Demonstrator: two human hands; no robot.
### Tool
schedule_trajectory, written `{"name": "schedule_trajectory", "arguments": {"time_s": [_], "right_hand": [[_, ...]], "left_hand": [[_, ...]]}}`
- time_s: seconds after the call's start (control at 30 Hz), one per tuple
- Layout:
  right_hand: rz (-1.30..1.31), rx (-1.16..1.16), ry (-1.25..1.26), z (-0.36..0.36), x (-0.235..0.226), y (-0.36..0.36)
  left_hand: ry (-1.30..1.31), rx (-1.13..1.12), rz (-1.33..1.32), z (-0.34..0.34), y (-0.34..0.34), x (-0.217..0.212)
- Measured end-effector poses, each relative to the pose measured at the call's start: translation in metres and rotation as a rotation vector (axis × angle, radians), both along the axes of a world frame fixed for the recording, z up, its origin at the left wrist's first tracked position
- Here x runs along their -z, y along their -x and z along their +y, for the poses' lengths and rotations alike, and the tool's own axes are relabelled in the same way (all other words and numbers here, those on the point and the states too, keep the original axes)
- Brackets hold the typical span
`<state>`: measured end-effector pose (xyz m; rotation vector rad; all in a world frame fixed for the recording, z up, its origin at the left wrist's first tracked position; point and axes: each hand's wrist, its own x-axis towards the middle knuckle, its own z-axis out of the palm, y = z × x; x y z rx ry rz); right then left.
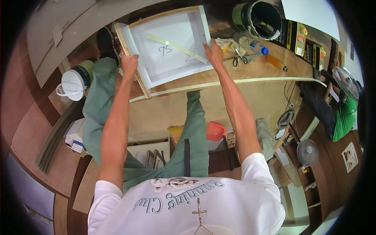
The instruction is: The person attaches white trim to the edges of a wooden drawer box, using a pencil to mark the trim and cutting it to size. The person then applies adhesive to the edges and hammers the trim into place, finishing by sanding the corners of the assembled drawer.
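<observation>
I hold a white-lined drawer box (168, 70) tilted at the far side of the workbench (274, 72). Its rims show bare plywood edges, and a dark handwritten mark is on its inner panel. My left hand (129, 65) is closed round the box's left side, thumb on top. On the right side, my right hand (213, 54) grips the wall, with its fingers partly hidden behind it. A pale yellow strip (176, 48) lies slantwise across the inside of the box.
Right of the box lie scissors (239, 57), a blue-capped bottle (259, 47) and an amber bottle (276, 62). A dark bucket (264, 19) stands behind them. A white-lidded bucket (73, 85) is at the left. Another person in green (345, 117) is at the far right, near fans (307, 152).
</observation>
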<state>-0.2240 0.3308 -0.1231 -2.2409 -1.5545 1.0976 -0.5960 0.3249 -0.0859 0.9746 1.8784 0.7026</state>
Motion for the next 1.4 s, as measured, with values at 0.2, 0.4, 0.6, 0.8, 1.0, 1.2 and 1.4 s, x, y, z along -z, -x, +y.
{"name": "schedule_trajectory", "arguments": {"time_s": [0.2, 0.4, 0.6, 0.8, 1.0, 1.2, 1.4], "right_hand": [[-0.005, -0.003, 0.004, -0.021, -0.003, -0.024], [0.213, 0.02, -0.028, -0.029, -0.017, -0.042], [0.051, -0.415, -0.232, -0.049, -0.035, 0.016], [-0.246, -0.46, 0.105, -0.063, 0.014, 0.025], [0.148, -0.502, 0.141, -0.052, -0.029, 0.028], [1.078, 0.039, 0.436, -0.073, -0.107, 0.033], [1.231, 0.316, 0.417, -0.083, -0.133, 0.038]], "left_hand": [[0.01, -0.073, -0.203, -0.016, -0.027, -0.014], [0.029, -0.007, -0.14, -0.018, -0.026, -0.008], [0.179, 0.114, -0.082, -0.005, -0.002, -0.032], [0.034, 0.143, 0.126, 0.046, 0.004, -0.082], [-0.217, 0.309, 0.182, 0.0, -0.046, -0.11], [0.337, 0.148, -0.275, -0.06, -0.131, -0.103], [0.499, 0.018, -0.714, -0.063, -0.154, -0.114]]}}
